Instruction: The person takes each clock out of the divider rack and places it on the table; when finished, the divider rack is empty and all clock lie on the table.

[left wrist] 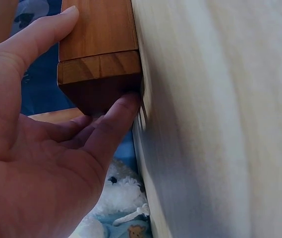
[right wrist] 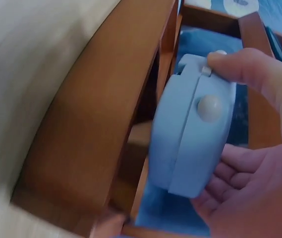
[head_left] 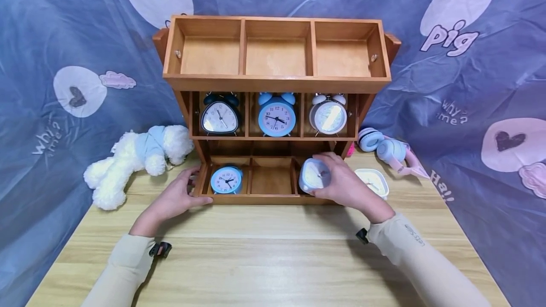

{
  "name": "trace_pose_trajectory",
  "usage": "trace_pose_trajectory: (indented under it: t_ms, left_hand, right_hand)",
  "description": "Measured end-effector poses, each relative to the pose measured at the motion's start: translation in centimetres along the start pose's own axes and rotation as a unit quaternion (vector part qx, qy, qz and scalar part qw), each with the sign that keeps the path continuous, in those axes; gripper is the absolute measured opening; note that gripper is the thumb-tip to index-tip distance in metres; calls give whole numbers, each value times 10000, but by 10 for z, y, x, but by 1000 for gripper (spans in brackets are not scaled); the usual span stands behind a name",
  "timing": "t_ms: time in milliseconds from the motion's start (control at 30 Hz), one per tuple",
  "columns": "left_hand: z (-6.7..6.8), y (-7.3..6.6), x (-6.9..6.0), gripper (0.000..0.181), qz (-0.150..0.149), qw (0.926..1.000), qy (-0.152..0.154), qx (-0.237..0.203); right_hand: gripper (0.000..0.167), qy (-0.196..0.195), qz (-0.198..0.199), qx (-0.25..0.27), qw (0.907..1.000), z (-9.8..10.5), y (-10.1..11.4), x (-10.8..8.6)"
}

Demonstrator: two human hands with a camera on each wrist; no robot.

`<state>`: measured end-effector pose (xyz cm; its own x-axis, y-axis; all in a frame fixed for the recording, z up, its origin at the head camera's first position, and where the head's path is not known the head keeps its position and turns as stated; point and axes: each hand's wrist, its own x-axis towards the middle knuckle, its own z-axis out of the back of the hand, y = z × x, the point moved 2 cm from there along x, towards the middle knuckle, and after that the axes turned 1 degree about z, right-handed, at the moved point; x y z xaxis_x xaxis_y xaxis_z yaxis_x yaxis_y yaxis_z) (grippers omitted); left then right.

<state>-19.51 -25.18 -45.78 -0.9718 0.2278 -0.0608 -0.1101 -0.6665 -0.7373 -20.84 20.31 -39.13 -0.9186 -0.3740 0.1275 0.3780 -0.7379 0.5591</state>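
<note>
In the head view the right hand (head_left: 341, 180) grips a pale blue square-faced clock (head_left: 313, 175) at the lower right compartment of a wooden shelf (head_left: 277, 84). The right wrist view shows the same clock (right wrist: 188, 129) side-on and tilted, thumb on one end and curled fingers at the other. My left hand (head_left: 177, 196) holds the shelf's lower left corner; in the left wrist view the hand (left wrist: 56, 134) has its thumb on the wooden edge (left wrist: 98, 29) and a finger against the end. A round blue clock (head_left: 226, 180) stands in the lower left compartment.
The middle tier holds a dark clock (head_left: 219, 117), a blue clock (head_left: 277, 116) and a white clock (head_left: 328, 117). A white clock (head_left: 373, 182) lies right of the shelf, near headphones (head_left: 390, 149). A white plush toy (head_left: 136, 160) lies at the left.
</note>
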Motion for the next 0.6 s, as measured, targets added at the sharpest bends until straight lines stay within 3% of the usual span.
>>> trace_pose_trajectory:
  t_ms: [600]
  left_hand:
    - [0,-2,-1,112,12,10000,27,-46]
  right_hand:
    - [93,-232,-102,-292,9993,47,-43,-43]
